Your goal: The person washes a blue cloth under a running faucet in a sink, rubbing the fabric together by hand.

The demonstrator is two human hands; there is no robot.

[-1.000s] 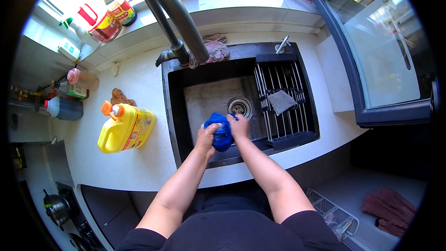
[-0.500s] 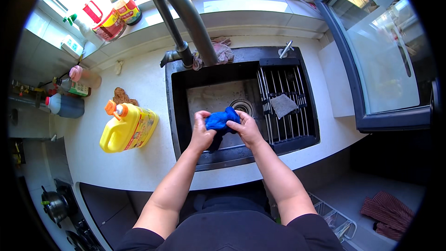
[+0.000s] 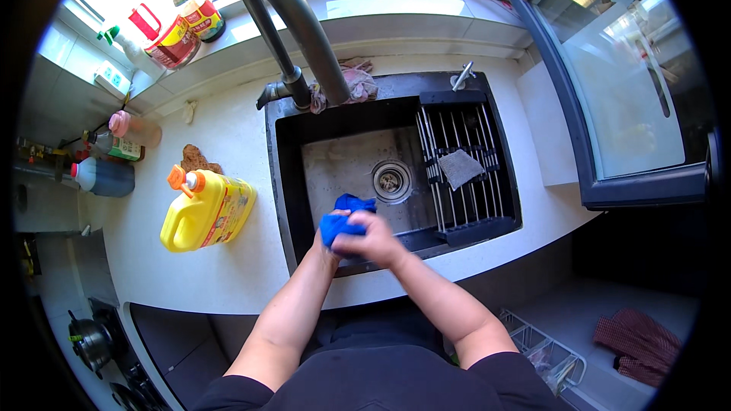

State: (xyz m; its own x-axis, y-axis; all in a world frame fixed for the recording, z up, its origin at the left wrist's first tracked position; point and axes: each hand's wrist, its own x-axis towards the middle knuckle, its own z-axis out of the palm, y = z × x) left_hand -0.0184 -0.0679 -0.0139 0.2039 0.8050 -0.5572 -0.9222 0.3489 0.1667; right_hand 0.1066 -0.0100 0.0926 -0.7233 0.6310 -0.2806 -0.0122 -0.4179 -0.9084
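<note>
A bunched blue cloth (image 3: pixel 335 227) is between my two hands, over the near-left part of the dark sink (image 3: pixel 282 183). Part of it sticks out beyond my fingers toward the drain. My left hand (image 3: pixel 323 248) grips the cloth from the left, and most of its fingers are covered by the cloth and by my other hand. Lying across the cloth from the right, my right hand (image 3: pixel 371 242) holds it with curled fingers, somewhat smeared by motion. Behind them, the round metal drain (image 3: pixel 391 181) shows in the sink floor.
A grey faucet (image 3: pixel 304 30) arches over the sink's back edge, a pink rag (image 3: pixel 359 85) at its base. A roll-out rack (image 3: pixel 466 205) with a grey scouring pad (image 3: pixel 461 169) spans the right side. Left stands a yellow jug (image 3: pixel 205 213); an open window (image 3: pixel 632 91) juts in at right.
Both hands have come together, my right hand moving left and nearer across the cloth. The cloth has shifted nearer and left, uncovering the drain.
</note>
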